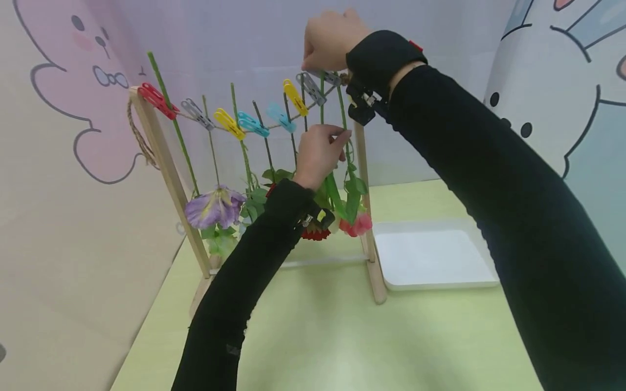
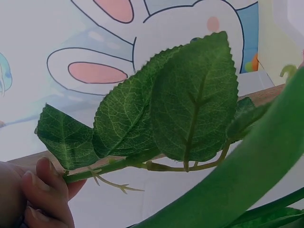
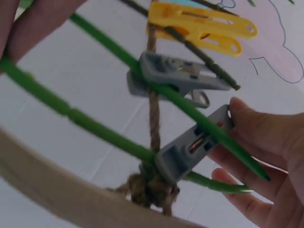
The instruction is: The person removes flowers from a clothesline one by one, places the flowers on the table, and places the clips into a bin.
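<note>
My left hand [image 1: 320, 155] pinches the green stem [image 2: 109, 167] of an artificial flower just above its serrated leaves [image 2: 194, 102]. The pink bloom [image 1: 359, 224] hangs head down beside the right post. Higher up, my right hand [image 1: 335, 38] grips the handle end of a grey clothespin [image 3: 192, 145]. In the right wrist view its nose lies over the stem and the twine [image 3: 154, 118], close to the knot [image 3: 149, 190]. A second grey clothespin [image 1: 311, 88] sits on the twine just left of it, with another green stem at it.
A wooden frame [image 1: 166, 168] carries the twine, with red, grey, yellow and blue clothespins and several upside-down flowers, including a purple one [image 1: 216, 207]. Right of the frame, a white tray [image 1: 440, 285] lies on the pale green table [image 1: 318, 326]. Cartoon-printed curtains stand behind.
</note>
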A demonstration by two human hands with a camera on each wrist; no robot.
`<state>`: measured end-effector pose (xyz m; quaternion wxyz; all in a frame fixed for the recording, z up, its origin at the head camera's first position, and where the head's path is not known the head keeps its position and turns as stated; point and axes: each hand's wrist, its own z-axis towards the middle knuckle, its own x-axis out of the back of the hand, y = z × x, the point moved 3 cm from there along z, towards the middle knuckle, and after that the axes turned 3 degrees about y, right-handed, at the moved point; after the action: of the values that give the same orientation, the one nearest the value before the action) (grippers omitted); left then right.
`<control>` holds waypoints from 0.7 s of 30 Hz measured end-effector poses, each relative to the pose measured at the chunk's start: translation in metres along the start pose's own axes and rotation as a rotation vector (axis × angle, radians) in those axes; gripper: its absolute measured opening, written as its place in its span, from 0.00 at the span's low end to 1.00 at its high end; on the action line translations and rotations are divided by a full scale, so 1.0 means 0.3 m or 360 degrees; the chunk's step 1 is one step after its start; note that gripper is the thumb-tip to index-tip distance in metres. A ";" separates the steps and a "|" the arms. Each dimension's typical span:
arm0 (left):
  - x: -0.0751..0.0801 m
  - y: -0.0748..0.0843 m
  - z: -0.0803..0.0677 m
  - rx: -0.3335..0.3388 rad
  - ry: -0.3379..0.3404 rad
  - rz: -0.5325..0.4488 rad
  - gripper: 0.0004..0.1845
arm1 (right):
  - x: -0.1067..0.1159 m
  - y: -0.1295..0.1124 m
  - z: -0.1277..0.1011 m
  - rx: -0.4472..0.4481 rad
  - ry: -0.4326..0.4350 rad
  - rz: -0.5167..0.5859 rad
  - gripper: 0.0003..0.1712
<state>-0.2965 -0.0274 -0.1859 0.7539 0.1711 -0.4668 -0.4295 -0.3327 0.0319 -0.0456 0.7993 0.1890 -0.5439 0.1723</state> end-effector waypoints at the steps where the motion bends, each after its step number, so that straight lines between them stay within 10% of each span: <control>1: 0.001 -0.001 0.001 0.0001 0.0003 -0.0003 0.14 | 0.002 -0.002 0.001 -0.0023 0.0013 0.0046 0.19; 21: -0.006 -0.019 0.002 0.0036 -0.0033 -0.0060 0.14 | -0.007 0.002 -0.003 -0.0150 0.0422 0.0405 0.16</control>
<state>-0.3001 -0.0293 -0.1903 0.7388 0.1840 -0.4760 -0.4401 -0.3331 0.0325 -0.0479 0.8437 0.0566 -0.4606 0.2698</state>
